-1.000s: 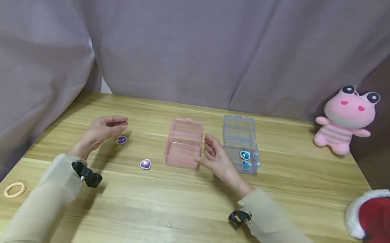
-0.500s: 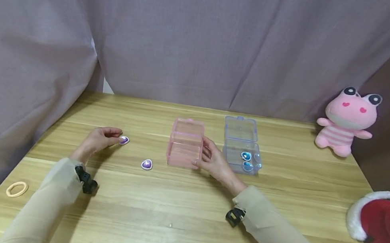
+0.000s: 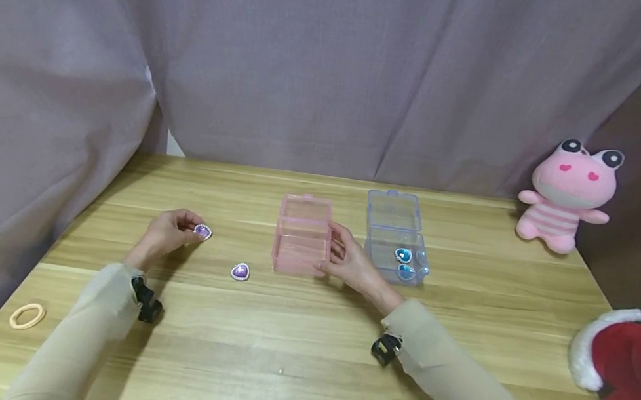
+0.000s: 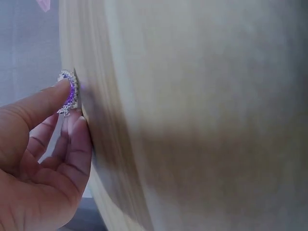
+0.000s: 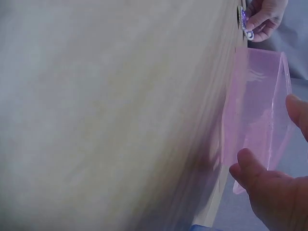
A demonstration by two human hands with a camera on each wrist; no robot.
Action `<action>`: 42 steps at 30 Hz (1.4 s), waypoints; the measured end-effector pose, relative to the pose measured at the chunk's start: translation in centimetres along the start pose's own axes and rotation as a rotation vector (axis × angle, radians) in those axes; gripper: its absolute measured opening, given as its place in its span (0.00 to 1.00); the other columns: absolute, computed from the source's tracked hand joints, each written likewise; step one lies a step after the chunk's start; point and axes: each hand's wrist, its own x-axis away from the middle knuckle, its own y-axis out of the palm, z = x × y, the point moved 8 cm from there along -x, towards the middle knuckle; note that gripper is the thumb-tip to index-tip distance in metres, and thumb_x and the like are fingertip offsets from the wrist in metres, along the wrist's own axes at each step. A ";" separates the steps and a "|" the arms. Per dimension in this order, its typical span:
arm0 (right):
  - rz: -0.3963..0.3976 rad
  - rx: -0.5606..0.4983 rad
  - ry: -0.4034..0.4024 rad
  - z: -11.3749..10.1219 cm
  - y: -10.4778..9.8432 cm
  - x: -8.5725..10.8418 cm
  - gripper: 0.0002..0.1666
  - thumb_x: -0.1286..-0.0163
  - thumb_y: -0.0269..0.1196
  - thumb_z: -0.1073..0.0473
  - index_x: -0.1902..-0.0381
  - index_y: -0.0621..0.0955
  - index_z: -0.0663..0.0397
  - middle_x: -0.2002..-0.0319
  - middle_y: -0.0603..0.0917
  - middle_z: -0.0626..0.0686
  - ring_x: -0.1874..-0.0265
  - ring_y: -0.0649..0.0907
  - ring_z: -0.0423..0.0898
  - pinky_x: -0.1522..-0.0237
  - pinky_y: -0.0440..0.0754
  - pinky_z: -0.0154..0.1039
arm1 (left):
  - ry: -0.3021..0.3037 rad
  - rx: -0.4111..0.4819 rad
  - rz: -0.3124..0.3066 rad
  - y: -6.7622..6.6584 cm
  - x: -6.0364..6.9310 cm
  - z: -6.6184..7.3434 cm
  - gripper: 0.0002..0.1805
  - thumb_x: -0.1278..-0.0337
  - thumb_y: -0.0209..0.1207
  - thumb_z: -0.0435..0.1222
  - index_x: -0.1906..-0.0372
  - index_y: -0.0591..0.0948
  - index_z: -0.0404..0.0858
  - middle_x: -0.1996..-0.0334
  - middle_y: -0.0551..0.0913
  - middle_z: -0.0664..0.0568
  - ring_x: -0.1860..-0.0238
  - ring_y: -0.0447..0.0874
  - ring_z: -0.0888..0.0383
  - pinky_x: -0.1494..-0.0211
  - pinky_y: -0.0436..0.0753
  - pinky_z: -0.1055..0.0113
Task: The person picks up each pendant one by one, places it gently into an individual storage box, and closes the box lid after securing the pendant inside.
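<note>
My left hand pinches a purple heart-shaped gem with a beaded silver rim between thumb and fingers. In the left wrist view the gem stands on edge close to the tabletop, partly hidden by the thumb. Another purple gem lies flat on the table, right of that hand. At the centre is a clear pink plastic box with its lid tipped back. My right hand holds the box's right side, thumb at the front corner, as the right wrist view also shows.
A clear blue box with its lid back stands right of the pink one, holding blue gems. A cream ring lies at the left. A pink frog plush and a red-and-white plush sit at the right.
My left hand has come down onto the far purple gem, taken hold of it and tilted it up. My right hand has closed in on the pink box's right side.
</note>
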 end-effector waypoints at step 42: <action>-0.013 0.044 0.045 0.0 -0.1 -0.2 0.52 0.44 0.64 0.75 0.29 0.47 0.66 0.32 0.55 0.71 0.32 0.60 0.64 0.32 0.62 0.49 | 0.113 0.094 -0.537 14.7 -1.4 14.7 0.13 0.50 0.63 0.24 0.57 0.80 0.28 0.67 0.85 0.43 0.73 0.82 0.62 0.62 0.86 0.69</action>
